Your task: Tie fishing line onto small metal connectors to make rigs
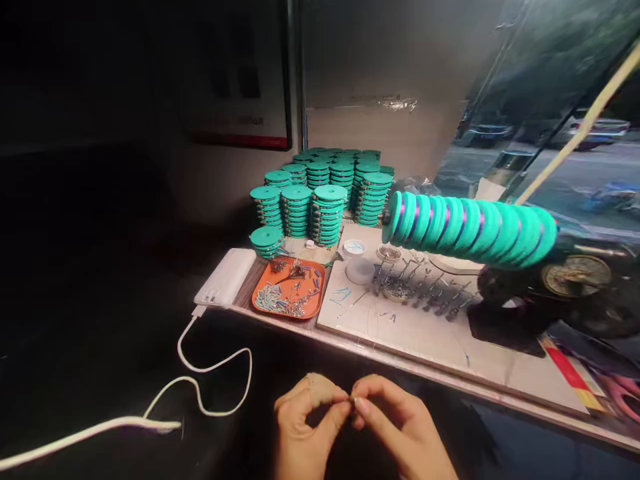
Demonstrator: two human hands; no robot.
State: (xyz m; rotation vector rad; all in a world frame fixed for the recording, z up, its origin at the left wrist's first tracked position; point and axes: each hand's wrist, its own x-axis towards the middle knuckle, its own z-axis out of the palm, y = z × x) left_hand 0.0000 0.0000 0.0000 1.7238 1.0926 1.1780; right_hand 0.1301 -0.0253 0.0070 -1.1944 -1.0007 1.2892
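Note:
Low in the head view, below the table's front edge, my left hand [305,420] and my right hand [395,420] meet fingertip to fingertip. Both pinch a tiny thing between thumb and forefinger; it is too small to name. Up on the table an orange tray [265,280] holds several small metal and blue pieces. Behind it stand stacks of teal spools [320,197]. To the right, a row of teal spools [470,227] wound with purple thread sits sideways on a machine's shaft.
A white power bank [226,277] lies left of the tray, with its white cable [200,380] looping down. On the pale work board [425,333] lie a small white cup [360,270] and a row of metal hooks [425,290]. The dark machine [550,293] stands at right.

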